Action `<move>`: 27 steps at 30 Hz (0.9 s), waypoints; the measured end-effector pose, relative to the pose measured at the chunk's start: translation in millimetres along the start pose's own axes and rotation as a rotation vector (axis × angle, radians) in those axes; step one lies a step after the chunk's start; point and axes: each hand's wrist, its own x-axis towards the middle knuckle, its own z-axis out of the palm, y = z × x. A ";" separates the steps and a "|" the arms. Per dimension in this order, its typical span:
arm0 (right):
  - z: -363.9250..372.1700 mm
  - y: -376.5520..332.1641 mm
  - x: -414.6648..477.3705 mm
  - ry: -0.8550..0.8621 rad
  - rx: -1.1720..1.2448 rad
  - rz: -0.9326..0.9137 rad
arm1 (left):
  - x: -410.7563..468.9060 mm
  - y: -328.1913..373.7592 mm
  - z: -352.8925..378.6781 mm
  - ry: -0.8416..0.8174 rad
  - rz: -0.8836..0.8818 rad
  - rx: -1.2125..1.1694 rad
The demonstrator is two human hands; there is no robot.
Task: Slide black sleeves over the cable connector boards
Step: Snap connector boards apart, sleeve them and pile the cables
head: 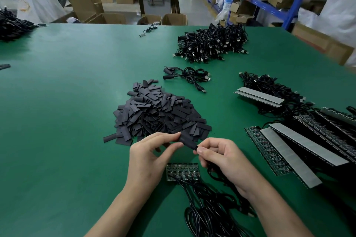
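Left hand (152, 153) pinches flat black tubular sleeve (187, 139) above green bench (57, 121); right hand (221, 158) pinches thin black cable (196, 147) at sleeve's lower-right mouth. Long axis slants hand to hand; board hidden, likely inside.

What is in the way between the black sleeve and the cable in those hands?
Nothing visible. The left hand pinches the black sleeve, and the right hand pinches the cable right at the sleeve's lower end. They meet directly. No board shows there, so it may be inside the sleeve.
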 end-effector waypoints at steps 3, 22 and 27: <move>0.0 1.5 0.1 0.012 0.012 0.010 | -0.7 -0.1 2.3 -0.012 -0.004 -0.029; -10.0 0.6 -1.2 -0.039 -0.342 0.002 | 3.9 -3.1 2.7 0.040 -0.372 -0.472; -9.0 0.1 -7.9 -0.068 -0.502 -0.019 | 5.0 -5.9 -0.5 0.067 -0.375 -0.487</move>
